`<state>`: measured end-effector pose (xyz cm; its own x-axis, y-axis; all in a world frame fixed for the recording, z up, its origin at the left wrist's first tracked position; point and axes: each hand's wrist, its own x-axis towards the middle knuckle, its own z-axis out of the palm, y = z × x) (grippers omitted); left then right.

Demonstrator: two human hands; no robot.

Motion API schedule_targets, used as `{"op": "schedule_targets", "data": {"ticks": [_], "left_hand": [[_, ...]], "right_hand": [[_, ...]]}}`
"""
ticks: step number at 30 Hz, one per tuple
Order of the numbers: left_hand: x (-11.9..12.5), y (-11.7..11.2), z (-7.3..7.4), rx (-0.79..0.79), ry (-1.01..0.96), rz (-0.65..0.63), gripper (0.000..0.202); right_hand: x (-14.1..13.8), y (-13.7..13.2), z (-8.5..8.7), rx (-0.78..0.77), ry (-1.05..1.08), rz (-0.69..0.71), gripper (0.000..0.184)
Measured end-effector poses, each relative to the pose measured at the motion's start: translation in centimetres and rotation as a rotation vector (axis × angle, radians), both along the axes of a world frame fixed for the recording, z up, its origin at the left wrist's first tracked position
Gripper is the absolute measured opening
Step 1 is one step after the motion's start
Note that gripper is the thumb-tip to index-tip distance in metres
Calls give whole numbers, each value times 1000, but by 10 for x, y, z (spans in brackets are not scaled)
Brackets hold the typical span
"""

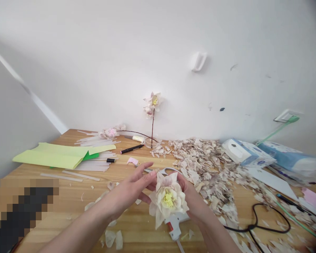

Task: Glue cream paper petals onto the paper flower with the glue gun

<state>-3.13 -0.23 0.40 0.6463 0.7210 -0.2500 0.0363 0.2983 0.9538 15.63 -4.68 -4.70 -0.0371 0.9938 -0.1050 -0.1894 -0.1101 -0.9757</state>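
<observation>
A handmade flower with pale cream petals and a yellow centre is held up above the table, facing me. My right hand grips it from behind on the right; most of those fingers are hidden by the petals. On the flower's left side, my left hand has its fingers spread, the thumb tip close to the upper petals. Whether that thumb touches a petal I cannot tell. Below the flower lies a white glue gun with a red trigger, partly covered. Scissors rest just beyond the hands.
Dried petals heap across the right. A flower stem stands upright near the wall. Yellow paper and glue sticks lie left, with a black marker nearby. Tissue packs and a black cable are right.
</observation>
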Motion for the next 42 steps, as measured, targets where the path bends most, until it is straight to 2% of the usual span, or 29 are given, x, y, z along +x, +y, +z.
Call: {"op": "schedule_targets", "data": {"ticks": [3, 8, 12, 18, 23, 26, 30, 38, 42], "left_hand": [[0, 0, 0, -8, 2, 4, 70], [3, 0, 4, -19, -13, -36, 79], [6, 2, 3, -27, -15, -7, 79], [5, 0, 4, -30, -5, 39, 71], [5, -1, 6, -37, -2, 44, 69], [5, 0, 6, -24, 3, 39, 67], [3, 0, 5, -24, -61, -13, 75], [1, -3, 3, 37, -128, -10, 86], [1, -2, 6, 26, -106, -20, 84]], "right_hand": [[-2, -1, 2, -7, 11, 9, 29], [-7, -1, 5, -25, 60, 45, 40], [-9, -1, 7, -14, 75, 27, 50], [-7, -5, 5, 136, -70, -35, 60], [-8, -9, 3, 184, -187, -126, 56], [-9, -10, 3, 140, -158, -145, 51], [-9, -9, 5, 114, -159, -167, 46], [-7, -7, 5, 75, -115, -183, 47], [-7, -7, 5, 74, -88, -180, 48]]}}
